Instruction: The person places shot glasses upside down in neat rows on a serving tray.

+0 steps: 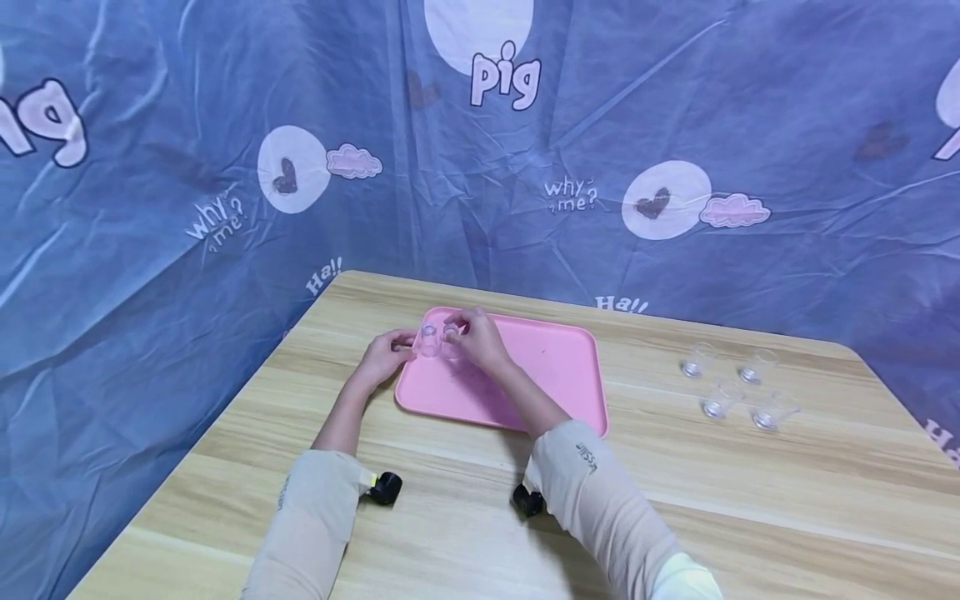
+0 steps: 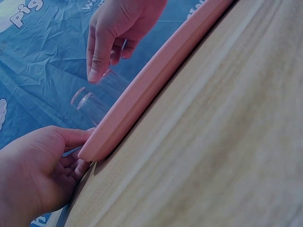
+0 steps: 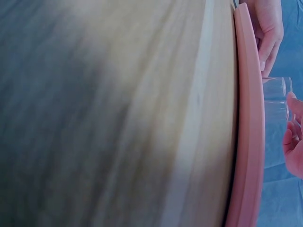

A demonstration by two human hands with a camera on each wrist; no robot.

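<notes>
A pink tray [image 1: 551,367] lies on the wooden table. Two small clear shot glasses stand upside down side by side near its far left corner. My left hand [image 1: 381,362] holds the tray's left rim, thumb over the edge and the other fingers curled outside, right beside the left shot glass [image 1: 428,345]. From above, my right hand [image 1: 482,343] pinches the base of the right shot glass [image 1: 450,350], which its fingers partly cover. In the left wrist view, the right fingertips [image 2: 94,74] meet that glass's top end.
To the right of the tray, several more clear shot glasses [image 1: 715,406] stand upright in a loose group on the table [image 1: 660,492]. A blue printed cloth [image 1: 450,208] hangs behind the table and along its left side.
</notes>
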